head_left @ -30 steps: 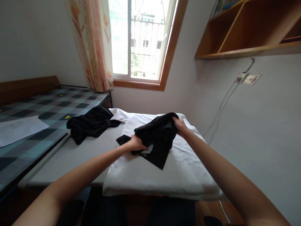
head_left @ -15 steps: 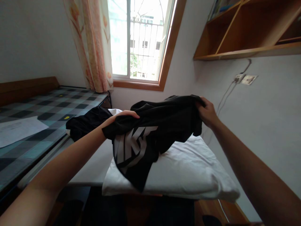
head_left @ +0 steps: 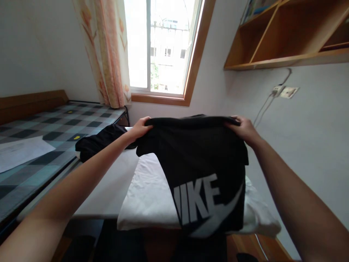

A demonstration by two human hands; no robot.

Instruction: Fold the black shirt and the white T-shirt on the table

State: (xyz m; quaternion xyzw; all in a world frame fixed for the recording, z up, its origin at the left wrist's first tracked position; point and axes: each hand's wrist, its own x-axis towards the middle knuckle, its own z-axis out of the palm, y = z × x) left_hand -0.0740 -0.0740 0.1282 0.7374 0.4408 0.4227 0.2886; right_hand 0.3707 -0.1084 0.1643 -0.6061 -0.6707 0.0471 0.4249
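Both hands grip the top edge of a black T-shirt (head_left: 201, 160), the left hand (head_left: 140, 127) clenched on one corner and the right hand (head_left: 242, 129) on the other, so it hangs spread above a white cloth (head_left: 149, 196) on the table (head_left: 109, 193). It looks light, soft and limp, best held by those upper corners. Another black garment (head_left: 95, 142) lies near the left; the wall (head_left: 308, 145) closes in on the right.

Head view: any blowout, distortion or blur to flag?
Head view: window blown out and backlights the room; black shirt loses fold detail, though its white print stays legible; wide-angle bends the shelf and stretches the forearms; both hands sharp.
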